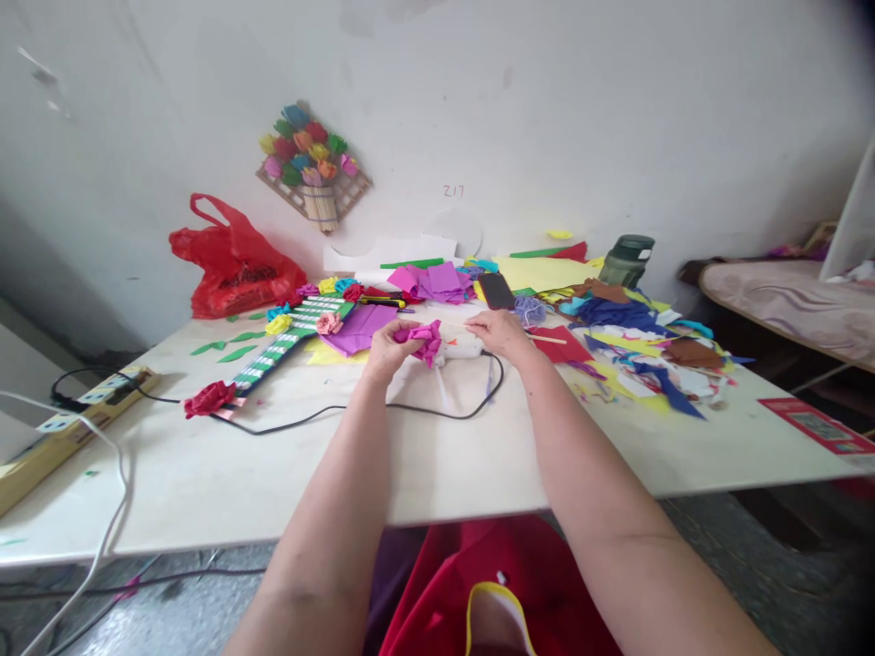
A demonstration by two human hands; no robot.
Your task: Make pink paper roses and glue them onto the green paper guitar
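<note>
My left hand [391, 348] is closed around a magenta crepe-paper flower [427, 343] with ruffled petals. My right hand [502, 333] is closed in a pinch on a thin pale stick [549, 340], whose far end sticks out to the right over a red paper sheet [571, 346]. The stick's other end points towards the flower. Just below and between the hands lies a white glue gun [465, 346] with an orange mark, partly covered by the flower and my right hand. Its black cord [437, 415] loops across the table to the left.
Left stands a green-and-white striped paper piece [273, 355] with paper flowers, near green leaf cut-outs [236, 353] and a red bag [239, 273]. A phone [496, 292], paper scraps [635, 337] and a dark green bottle [626, 261] lie behind and right. A power strip [102, 401] sits at the left edge.
</note>
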